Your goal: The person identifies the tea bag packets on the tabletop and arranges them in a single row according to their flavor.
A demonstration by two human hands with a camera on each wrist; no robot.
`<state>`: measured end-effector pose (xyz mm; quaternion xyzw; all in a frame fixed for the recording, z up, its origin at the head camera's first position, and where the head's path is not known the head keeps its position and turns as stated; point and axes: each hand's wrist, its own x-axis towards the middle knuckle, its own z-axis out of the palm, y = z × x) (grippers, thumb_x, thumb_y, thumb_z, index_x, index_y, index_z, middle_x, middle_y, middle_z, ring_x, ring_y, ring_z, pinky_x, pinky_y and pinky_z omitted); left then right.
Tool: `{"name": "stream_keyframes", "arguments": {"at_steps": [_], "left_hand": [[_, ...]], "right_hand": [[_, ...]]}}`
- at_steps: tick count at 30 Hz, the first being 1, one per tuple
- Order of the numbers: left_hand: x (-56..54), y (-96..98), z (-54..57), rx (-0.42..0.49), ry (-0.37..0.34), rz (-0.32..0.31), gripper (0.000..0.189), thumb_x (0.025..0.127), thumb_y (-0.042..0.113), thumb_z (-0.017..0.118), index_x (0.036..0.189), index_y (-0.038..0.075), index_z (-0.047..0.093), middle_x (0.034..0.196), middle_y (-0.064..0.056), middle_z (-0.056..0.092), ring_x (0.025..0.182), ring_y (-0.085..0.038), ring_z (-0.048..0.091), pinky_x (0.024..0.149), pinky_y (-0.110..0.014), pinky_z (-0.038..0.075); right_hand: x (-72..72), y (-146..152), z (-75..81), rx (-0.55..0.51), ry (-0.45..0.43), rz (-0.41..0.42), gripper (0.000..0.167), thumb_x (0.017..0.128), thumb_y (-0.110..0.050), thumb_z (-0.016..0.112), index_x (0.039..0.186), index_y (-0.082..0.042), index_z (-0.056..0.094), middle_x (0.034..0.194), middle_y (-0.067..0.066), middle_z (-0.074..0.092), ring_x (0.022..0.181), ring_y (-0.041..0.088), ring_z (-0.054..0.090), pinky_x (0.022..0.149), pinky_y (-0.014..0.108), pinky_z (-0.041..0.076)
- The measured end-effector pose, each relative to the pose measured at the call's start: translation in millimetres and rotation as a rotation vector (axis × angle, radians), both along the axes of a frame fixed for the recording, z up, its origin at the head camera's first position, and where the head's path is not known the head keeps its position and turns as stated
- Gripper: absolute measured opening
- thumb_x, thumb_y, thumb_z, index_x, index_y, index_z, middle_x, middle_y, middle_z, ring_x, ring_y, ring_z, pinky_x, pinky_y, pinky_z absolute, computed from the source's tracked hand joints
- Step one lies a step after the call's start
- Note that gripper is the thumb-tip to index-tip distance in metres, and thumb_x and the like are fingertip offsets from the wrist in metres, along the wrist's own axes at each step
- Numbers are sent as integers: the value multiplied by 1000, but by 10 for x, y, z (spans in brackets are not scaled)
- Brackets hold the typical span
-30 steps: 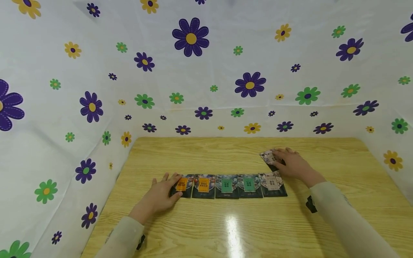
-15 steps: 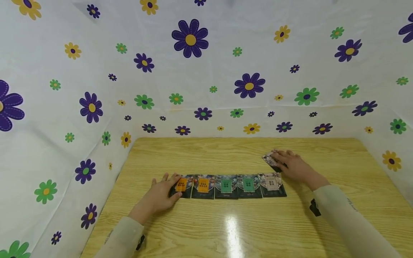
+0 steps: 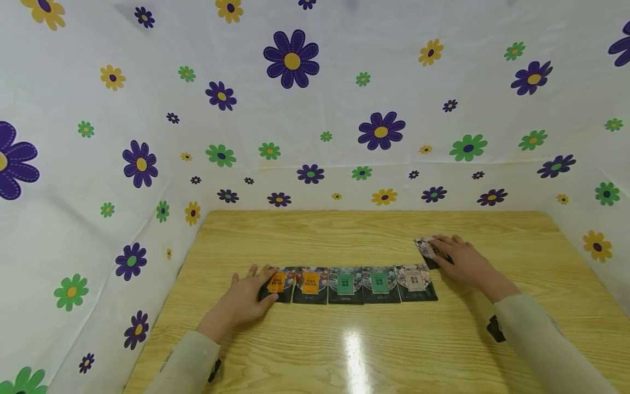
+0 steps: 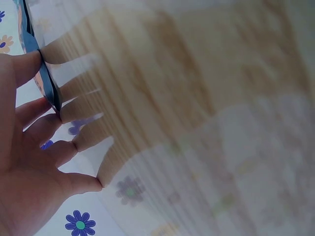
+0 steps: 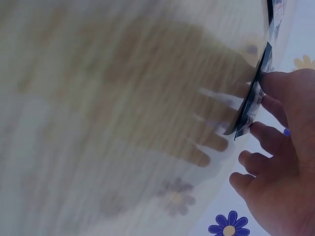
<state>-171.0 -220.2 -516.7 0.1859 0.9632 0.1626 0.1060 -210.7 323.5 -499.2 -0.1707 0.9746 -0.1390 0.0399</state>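
Flat dark sachets lie side by side in a row. My left hand (image 3: pixel 248 295) rests with spread fingers over the edge of the leftmost orange-labelled sachet (image 3: pixel 276 283); thumb and index finger touch it. Beside that come another orange-labelled sachet (image 3: pixel 310 284), two green-labelled ones (image 3: pixel 346 284) and a pale pink-labelled sachet (image 3: pixel 414 282) at the right end. Behind and right of this end, my right hand (image 3: pixel 462 260) holds a loose sachet (image 3: pixel 424 249) with a pinkish print, turned at an angle. The right wrist view shows this sachet (image 5: pixel 253 98) nearly edge-on between thumb and fingers; its label is mostly covered.
The wooden table (image 3: pixel 295 339) is glossy and reflects both hands. White flower-printed cloth (image 3: pixel 325 109) surrounds it at the back and on both sides. A dark object (image 3: pixel 496 328) sits at the right wrist.
My right hand has moved to the right with the loose sachet, away from the row's right end. My left hand and the row have stayed in place.
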Motion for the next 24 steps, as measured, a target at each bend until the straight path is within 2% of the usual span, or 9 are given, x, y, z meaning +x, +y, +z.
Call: {"name": "stream_keyframes", "arguments": {"at_steps": [11,24], "left_hand": [[10,7,14,6,-5,-1,68,106,41,62,164,14,40,170,-13,36,158,-47,27,116,-86,17],[-14,-10,-31,-15,-4,7,68,106,44,61,165,17,39,171,-10,35,159,-45,27,117,-84,17]], "right_hand": [[206,91,2,5,5,2,52,109,-25,60,151,4,53,154,36,47,140,68,36,110,83,29],[442,100,-7,24,15,-24,53,107,-27,63,149,4,55,151,38,50,139,70,35,111,82,29]]}}
